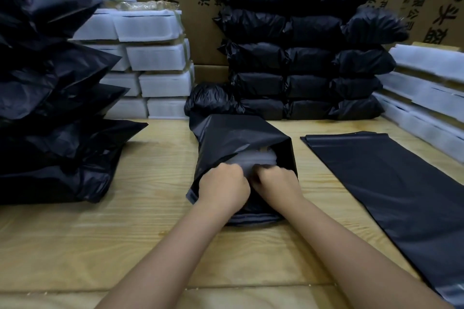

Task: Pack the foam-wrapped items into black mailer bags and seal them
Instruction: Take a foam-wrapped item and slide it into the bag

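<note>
Dead centre of frame: left hand (223,188) and right hand (278,185) at mouth of black mailer bag (238,138), fingers curled tight on rim, prob holding open for shoving half-in foam-wrapped item (251,158) deeper.

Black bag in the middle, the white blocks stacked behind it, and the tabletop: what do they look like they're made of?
The black bag looks like thin plastic film, matte with a faint sheen; it creases softly. The white blocks seem wrapped in foam sheet, fuzzy and matte, bound with clear yellowish tape. The tabletop is pale wood or wood-look laminate; grain lines show.
</note>
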{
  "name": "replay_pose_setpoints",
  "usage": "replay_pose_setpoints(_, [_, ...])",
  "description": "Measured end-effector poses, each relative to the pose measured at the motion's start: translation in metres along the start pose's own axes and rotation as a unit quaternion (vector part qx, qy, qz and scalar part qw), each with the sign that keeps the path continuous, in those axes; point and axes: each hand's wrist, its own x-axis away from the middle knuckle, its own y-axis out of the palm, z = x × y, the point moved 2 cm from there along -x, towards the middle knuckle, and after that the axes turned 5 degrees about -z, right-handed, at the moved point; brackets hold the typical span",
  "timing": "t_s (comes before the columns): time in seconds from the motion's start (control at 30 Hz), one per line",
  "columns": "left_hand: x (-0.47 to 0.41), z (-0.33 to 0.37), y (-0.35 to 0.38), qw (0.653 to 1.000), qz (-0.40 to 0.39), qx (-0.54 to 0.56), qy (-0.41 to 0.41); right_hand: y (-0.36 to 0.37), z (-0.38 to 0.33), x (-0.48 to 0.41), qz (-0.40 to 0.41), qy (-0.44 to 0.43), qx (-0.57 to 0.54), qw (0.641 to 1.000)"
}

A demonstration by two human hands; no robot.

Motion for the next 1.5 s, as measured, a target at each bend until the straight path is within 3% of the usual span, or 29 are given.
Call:
replay_pose_setpoints(0.1, [-0.011, 0.0, 0.024, 0.996, 0.062, -0.053, 0.019, 0.001, 0.0, 0.011, 0.056, -0.025, 0.016, 0.998])
replay_pose_setpoints(0.33, [-0.022, -0.022, 0.059, 0.997, 0.073, 0.001, 0.014, 0.022, 0.012, 0.009, -0.012, 0.056, -0.055, 0.997])
replay_pose_setpoints(0.4, [-0.022, -0.025, 0.061, 0.999, 0.042, 0.009, -0.007, 0.027, 0.016, 0.008, -0.065, 0.08, -0.075, 0.992])
replay_pose_setpoints(0.53, [-0.022, -0.028, 0.064, 0.99, -0.095, 0.086, -0.062, 0.037, 0.025, 0.008, -0.179, 0.149, -0.185, 0.955])
replay_pose_setpoints(0.67, [-0.025, -0.026, 0.064, 0.974, -0.103, 0.193, -0.066, 0.036, 0.027, 0.004, -0.166, 0.169, -0.19, 0.953])
replay_pose_setpoints(0.73, [-0.027, -0.026, 0.061, 0.974, -0.112, 0.185, -0.065, 0.033, 0.028, 0.004, -0.149, 0.19, -0.183, 0.953])
replay_pose_setpoints(0.87, [-0.024, -0.036, 0.05, 0.973, -0.119, 0.17, -0.102, 0.03, 0.031, 0.014, -0.274, 0.227, -0.217, 0.909])
replay_pose_setpoints(0.93, [-0.017, -0.04, 0.044, 0.975, -0.104, 0.166, -0.099, 0.019, 0.028, 0.021, -0.295, 0.192, -0.21, 0.912])
replay_pose_setpoints(1.0, [-0.004, -0.041, 0.039, 0.983, -0.146, 0.083, -0.077, -0.002, 0.016, 0.033, -0.317, 0.123, -0.144, 0.929])
replay_pose_setpoints(1.07, [0.013, -0.035, 0.03, 0.983, -0.185, -0.005, -0.009, -0.027, 0.003, 0.045, -0.343, 0.048, -0.073, 0.935])
replay_pose_setpoints(1.1, [0.02, -0.03, 0.022, 0.985, -0.17, 0.005, 0.038, -0.041, -0.003, 0.051, -0.344, 0.007, -0.053, 0.938])
replay_pose_setpoints(1.2, [0.034, -0.013, -0.021, 0.961, -0.093, 0.232, 0.12, -0.089, -0.016, 0.051, -0.258, -0.056, -0.119, 0.957])
replay_pose_setpoints(1.27, [0.028, -0.011, -0.043, 0.93, 0.065, 0.343, 0.113, -0.11, -0.018, 0.038, -0.059, -0.017, -0.203, 0.977])
replay_pose_setpoints(1.33, [0.016, -0.013, -0.056, 0.926, 0.276, 0.232, 0.115, -0.118, -0.015, 0.019, 0.176, -0.005, -0.204, 0.963])
replay_pose_setpoints(1.37, [0.008, -0.013, -0.056, 0.924, 0.322, 0.166, 0.119, -0.113, -0.015, 0.009, 0.236, -0.017, -0.173, 0.956])
replay_pose_setpoints(1.4, [-0.002, -0.013, -0.048, 0.936, 0.308, 0.117, 0.127, -0.101, -0.015, -0.004, 0.224, -0.023, -0.137, 0.965])
replay_pose_setpoints(1.5, [-0.029, -0.027, 0.001, 0.974, 0.158, -0.045, 0.154, -0.037, -0.01, -0.022, 0.003, -0.018, -0.027, 0.999])
